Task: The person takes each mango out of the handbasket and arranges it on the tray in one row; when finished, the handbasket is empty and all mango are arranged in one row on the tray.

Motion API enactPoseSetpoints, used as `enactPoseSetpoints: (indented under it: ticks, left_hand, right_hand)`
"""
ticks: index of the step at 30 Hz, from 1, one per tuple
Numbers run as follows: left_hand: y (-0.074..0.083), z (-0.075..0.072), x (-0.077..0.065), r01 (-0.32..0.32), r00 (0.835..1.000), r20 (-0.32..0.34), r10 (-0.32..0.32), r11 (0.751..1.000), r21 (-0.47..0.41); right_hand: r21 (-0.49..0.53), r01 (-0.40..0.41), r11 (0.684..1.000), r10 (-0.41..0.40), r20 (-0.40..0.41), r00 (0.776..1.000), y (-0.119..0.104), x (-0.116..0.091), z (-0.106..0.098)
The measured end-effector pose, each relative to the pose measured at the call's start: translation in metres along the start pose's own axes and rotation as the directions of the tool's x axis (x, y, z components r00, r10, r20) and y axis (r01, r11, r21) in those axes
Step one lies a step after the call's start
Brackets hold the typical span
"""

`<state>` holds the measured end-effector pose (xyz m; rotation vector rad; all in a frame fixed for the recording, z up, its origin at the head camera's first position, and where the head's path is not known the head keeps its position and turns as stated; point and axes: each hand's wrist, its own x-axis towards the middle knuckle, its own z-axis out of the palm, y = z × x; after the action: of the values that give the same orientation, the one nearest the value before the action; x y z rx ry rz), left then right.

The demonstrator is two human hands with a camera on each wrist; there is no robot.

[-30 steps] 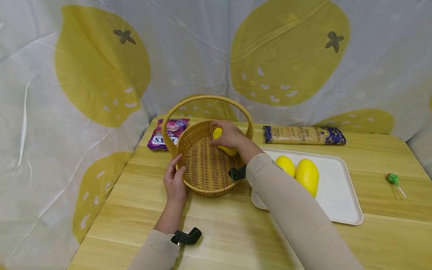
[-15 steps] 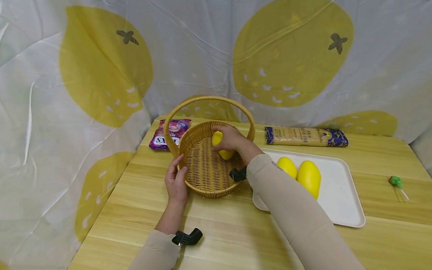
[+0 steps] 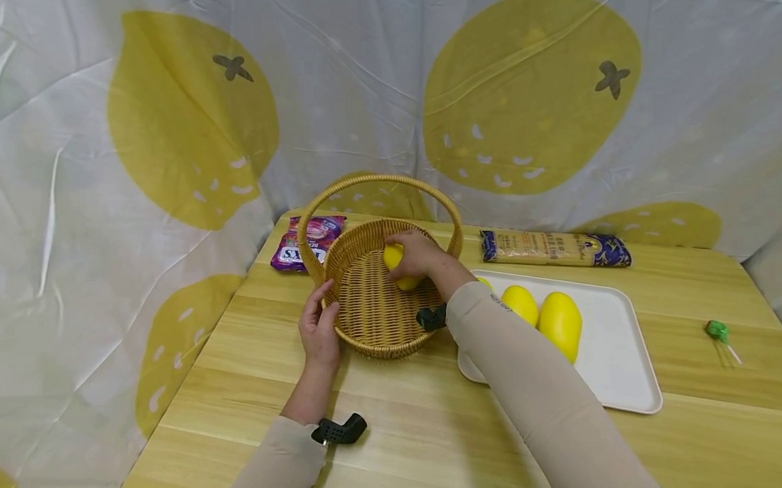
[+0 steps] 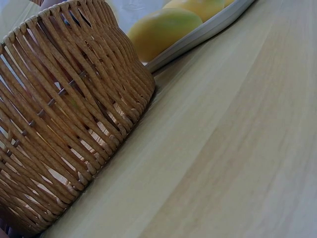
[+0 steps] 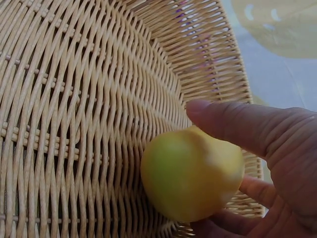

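Observation:
A round wicker basket (image 3: 376, 344) with a tall arched handle stands on the wooden table. Inside it, near the back right wall, my right hand (image 3: 418, 258) holds a yellow mango (image 3: 393, 255). The right wrist view gives this mango (image 5: 183, 178) a greenish end, with the thumb over its top and fingers underneath, close to the woven surface. My left hand (image 3: 319, 333) rests against the basket's left outer side, fingers fairly straight. In the left wrist view the basket wall (image 4: 74, 109) fills the left, and that hand is almost out of sight.
Right of the basket lies a white tray (image 3: 620, 352) bearing more mangoes (image 3: 560, 326), partly hidden by the right sleeve. A purple packet (image 3: 310, 241) lies behind left. Along the back is a long pasta packet (image 3: 555, 248). A green lollipop (image 3: 718, 331) lies far right.
The right hand and mango have shifted slightly down within the basket. More yellow at the tray's left edge shows now. The left hand stays at the basket's side.

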<state>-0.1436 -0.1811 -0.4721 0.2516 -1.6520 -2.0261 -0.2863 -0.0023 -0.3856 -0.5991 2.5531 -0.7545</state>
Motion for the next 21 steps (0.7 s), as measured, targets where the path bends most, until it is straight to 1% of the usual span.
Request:
enactPoseSetpoints:
  ticks: [8, 12, 21]
  left_hand:
    - [-0.0001, 0.0009, -0.0006, -0.002, 1.000, -0.002, 0.002, 1.000, 0.002]
    - [-0.0005, 0.0005, 0.0000, 0.006, 1.000, -0.004, -0.006, 1.000, 0.017]
    - [-0.0018, 0.0001, 0.0009, 0.003, 1.000, -0.009, -0.003, 1.000, 0.018]
  right_hand:
    - [-0.010, -0.012, 1.000, 0.013, 0.006, 1.000, 0.0008, -0.0007, 0.0008]
    - [-0.003, -0.015, 1.000, 0.015, 0.008, 1.000, 0.0013, -0.0011, 0.0004]
    - [-0.002, -0.008, 1.000, 0.008, 0.010, 1.000, 0.0010, -0.0012, 0.0006]
